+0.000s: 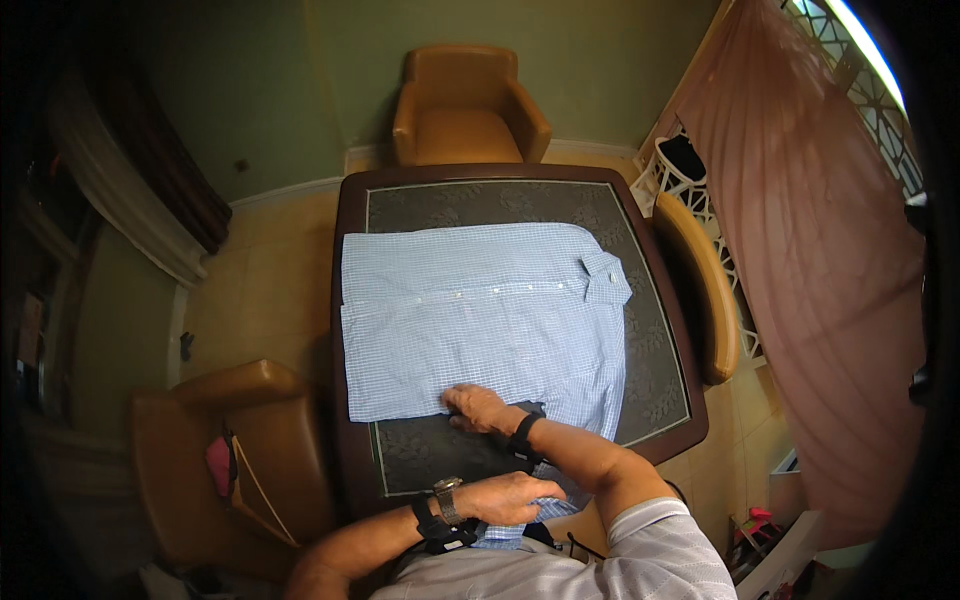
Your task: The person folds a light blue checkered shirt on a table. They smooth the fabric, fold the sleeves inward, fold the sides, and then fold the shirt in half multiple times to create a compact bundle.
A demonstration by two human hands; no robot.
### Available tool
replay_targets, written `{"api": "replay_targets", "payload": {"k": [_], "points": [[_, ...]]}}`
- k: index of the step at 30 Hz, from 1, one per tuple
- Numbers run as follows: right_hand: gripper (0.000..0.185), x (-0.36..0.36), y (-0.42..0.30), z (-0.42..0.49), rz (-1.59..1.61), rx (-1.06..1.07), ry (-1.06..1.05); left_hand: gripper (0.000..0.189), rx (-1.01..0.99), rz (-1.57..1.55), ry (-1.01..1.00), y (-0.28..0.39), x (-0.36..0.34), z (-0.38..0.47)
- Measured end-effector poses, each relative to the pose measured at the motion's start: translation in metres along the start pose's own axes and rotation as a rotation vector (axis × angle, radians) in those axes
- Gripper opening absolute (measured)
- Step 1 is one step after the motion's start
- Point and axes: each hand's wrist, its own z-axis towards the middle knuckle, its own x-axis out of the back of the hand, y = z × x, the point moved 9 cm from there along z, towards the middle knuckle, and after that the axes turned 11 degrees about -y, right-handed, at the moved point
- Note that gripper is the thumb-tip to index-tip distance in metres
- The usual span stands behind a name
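Observation:
A light blue checked button-up shirt (465, 330) lies spread, front up, on the table. Its collar (606, 277) points right, the hem lies to the left, and a row of buttons runs across the middle. My right hand (480, 409) is at the shirt's near side edge, fingers curled over the fabric; whether it pinches the cloth is unclear. My left hand (510, 499), with a metal watch (448, 501) on the wrist, grips the near sleeve (551, 510) by the table's front edge. The sleeve passes partly beneath my right forearm, and its cuff hangs close to my body.
The table (420, 457) has a dark patterned top and a brown wooden rim. Tan armchairs stand at the far side (469, 112) and the left (225, 465), with another chair (697, 292) at the right. A pink curtain (787, 262) hangs at the right.

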Motion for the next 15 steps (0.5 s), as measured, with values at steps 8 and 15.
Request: {"api": "replay_targets", "payload": {"k": [8, 15], "points": [[0.049, -0.028, -0.027, 0.042, 0.070, 0.039, -0.124, 0.049, -0.063, 0.044, 0.013, 0.000, -0.010, -0.013], [0.035, -0.036, -0.041, 0.049, 0.376, 0.100, -0.303, 0.048, -0.070, 0.088, 0.120, 0.001, -0.003, -0.014]]}}
